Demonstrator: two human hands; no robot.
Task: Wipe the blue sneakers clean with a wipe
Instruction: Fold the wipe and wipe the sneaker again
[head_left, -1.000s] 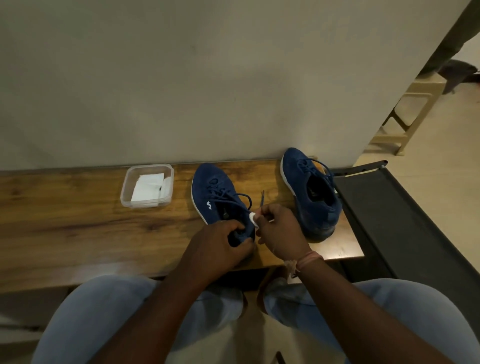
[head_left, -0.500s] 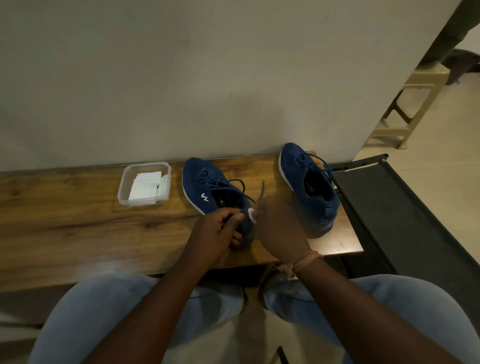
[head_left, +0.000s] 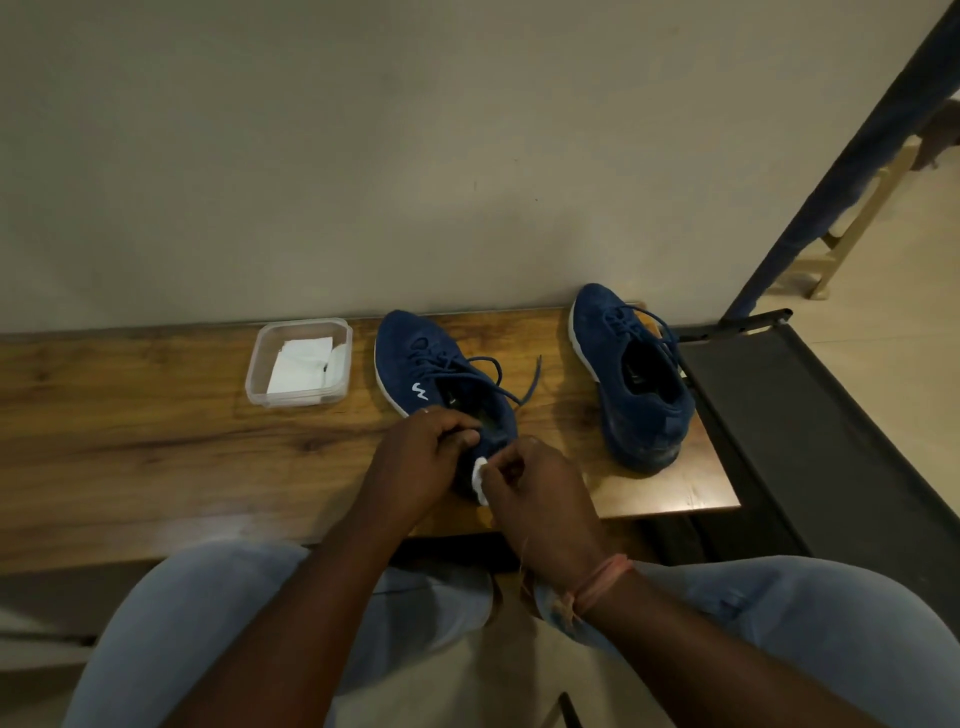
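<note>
Blue suede-like sneaker with white sole and white side logo (head_left: 415, 358) is being held at its heel end on the brown wood-grain bench top (head_left: 130, 431), toe pointed toward the wall. Left hand (head_left: 421, 457) is being curled over the heel collar, fingers hooked at the opening and gripping it. Right hand (head_left: 535, 493) is being kept closed on a small white wipe (head_left: 479, 475), which is being pressed against the heel just beside the left hand's fingers. Most of the wipe and the heel itself are being hidden by both hands, so the exact contact patch cannot be told. Loose blue laces (head_left: 498, 376) are being left trailing over the wood to the right of the shoe.

Second blue sneaker of the same kind (head_left: 636, 387) is being left untouched near the bench's right end, well apart from the hands, toe also toward the wall.

Clear rectangular plastic container (head_left: 260, 364) holding folded white wipes (head_left: 301, 364) is sitting just left of the held sneaker, near the wall.

Black fabric panel on a dark frame (head_left: 810, 441) is butting against the bench's right end. Beige plaster wall (head_left: 415, 156) is closing off the far side. Light blue trouser legs (head_left: 197, 623) are filling the foreground, with a pinkish thread band (head_left: 597, 577) being worn on the right wrist.
</note>
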